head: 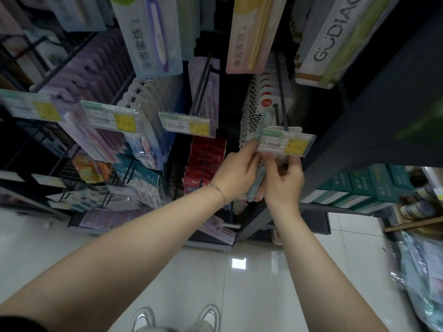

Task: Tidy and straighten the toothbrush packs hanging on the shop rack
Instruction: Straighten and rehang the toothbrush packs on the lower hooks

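A row of white toothbrush packs (254,116) printed "10000" hangs on a black hook (281,92) at the right of the rack. Both my hands are under that hook's price tag (285,143). My left hand (236,174) grips the front pack from the left, with fingers up along its edge. From the right, my right hand (285,180) pinches the lower part of the same pack; the pack's teal bottom end (256,185) shows between the two hands. The tag and my fingers hide most of the front pack.
Other hooks to the left carry lilac packs (96,75), clear packs (153,97) and red packs (206,159), each with a price tag. Larger packs (153,37) hang overhead. A dark shelf post (359,121) stands right beside my right hand. Teal boxes (364,188) sit further right.
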